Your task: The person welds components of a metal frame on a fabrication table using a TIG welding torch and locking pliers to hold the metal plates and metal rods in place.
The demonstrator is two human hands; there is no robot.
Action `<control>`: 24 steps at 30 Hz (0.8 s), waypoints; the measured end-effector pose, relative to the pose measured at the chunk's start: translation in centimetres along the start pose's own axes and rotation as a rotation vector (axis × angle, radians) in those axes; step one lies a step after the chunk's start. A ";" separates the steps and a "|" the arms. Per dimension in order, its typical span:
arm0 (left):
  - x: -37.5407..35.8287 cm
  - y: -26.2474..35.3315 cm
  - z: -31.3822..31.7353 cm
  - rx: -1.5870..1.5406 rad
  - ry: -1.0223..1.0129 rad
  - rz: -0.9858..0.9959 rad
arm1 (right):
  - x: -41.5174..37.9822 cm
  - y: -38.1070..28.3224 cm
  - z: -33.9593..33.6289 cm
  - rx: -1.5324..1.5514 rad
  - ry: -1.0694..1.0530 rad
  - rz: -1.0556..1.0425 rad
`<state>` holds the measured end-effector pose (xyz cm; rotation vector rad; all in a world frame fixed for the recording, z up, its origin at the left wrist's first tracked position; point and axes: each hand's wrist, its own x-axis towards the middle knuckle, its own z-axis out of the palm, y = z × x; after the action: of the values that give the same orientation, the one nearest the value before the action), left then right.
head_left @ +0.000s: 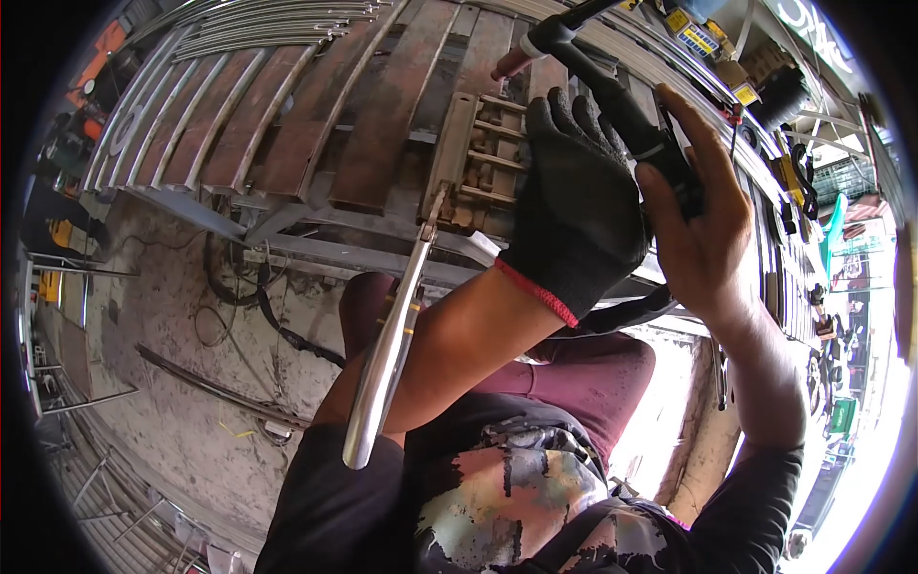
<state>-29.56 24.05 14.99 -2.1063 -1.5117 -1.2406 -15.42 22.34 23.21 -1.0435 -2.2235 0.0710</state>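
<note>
My left hand (pixel 579 191), in a black glove with a red cuff, has its fingers stretched out beside a black welding torch (pixel 612 96); its thumb is hidden. Bare, my right hand (pixel 703 201) wraps round the torch's handle, thumb on the near side. The torch's reddish nozzle (pixel 513 63) points down-left over the slatted metal bench. Below the nozzle lies a rusty metal frame (pixel 492 158) with several crossbars, its right part behind the glove. Locking pliers (pixel 387 354) with a shiny handle have their jaws at the frame's lower left corner.
Thin metal rods (pixel 268 33) lie at the bench's back left. A black cable (pixel 287 330) hangs down to the concrete floor (pixel 191 325). Yellow boxes (pixel 696 36) are at the upper right. My knees are under the bench's near edge.
</note>
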 end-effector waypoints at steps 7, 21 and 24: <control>0.1 0.0 0.0 -0.040 -0.063 0.009 | 0.7 -0.2 0.5 0.002 -0.055 0.092; 0.2 0.2 0.5 0.035 -0.133 0.013 | 1.0 -0.3 0.1 -0.092 -0.093 0.011; 0.3 0.2 0.1 0.016 -0.099 0.010 | 1.1 -0.2 0.1 -0.096 -0.100 0.004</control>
<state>-29.27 24.21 15.17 -2.1916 -1.5434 -1.1325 -16.13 22.98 23.79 -1.1182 -2.3349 0.0185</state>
